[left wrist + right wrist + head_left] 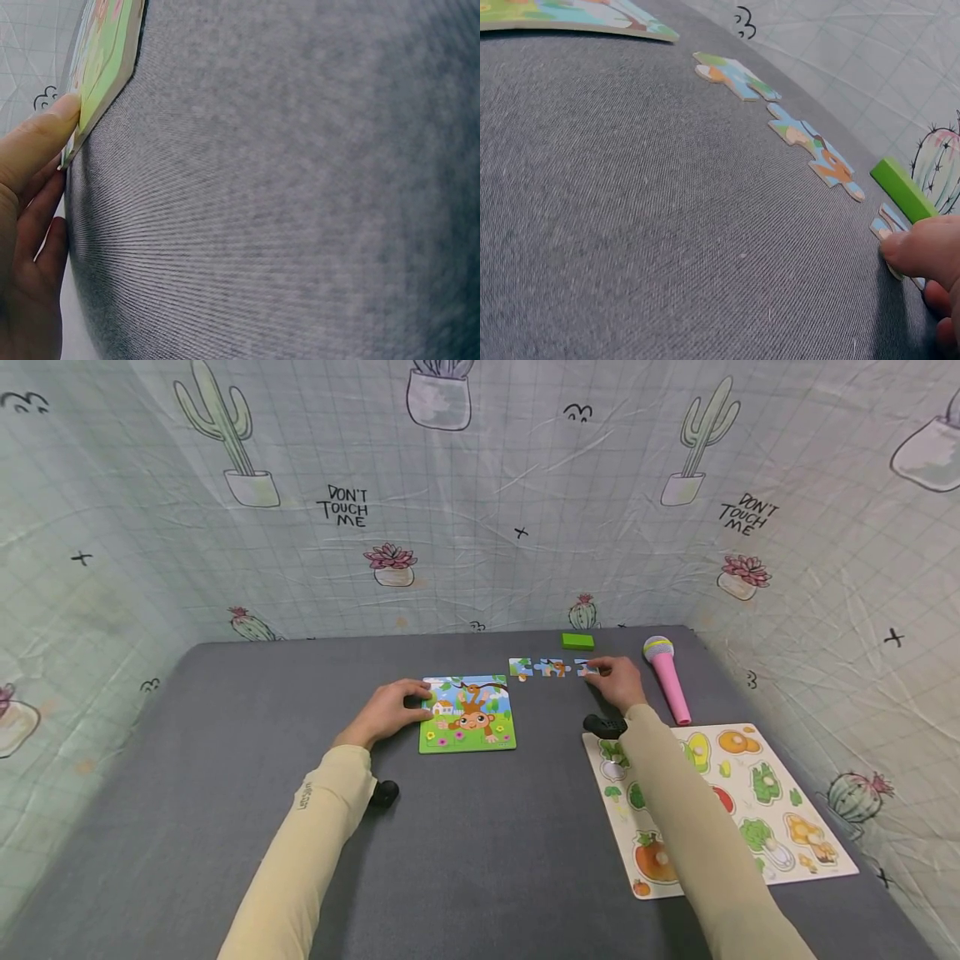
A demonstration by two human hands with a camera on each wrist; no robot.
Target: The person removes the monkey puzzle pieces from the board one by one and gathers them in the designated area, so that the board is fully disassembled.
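Near the far edge of the worktop (465,860), the right hand (619,682) pinches the rightmost puzzle piece (581,667), right of the monkey puzzle (471,717) (left edge gripped by the left hand (385,713)).

Puzzle board (471,718): smooth, printed face. Microphone handle (672,691): smooth, plastic-looking. Table covering (480,852): matt, finely ribbed cloth. Backdrop (465,485): creased cloth.

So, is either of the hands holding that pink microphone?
No, the microphone lies on the table, while the right hand touches a puzzle piece and the left hand holds the monkey puzzle.
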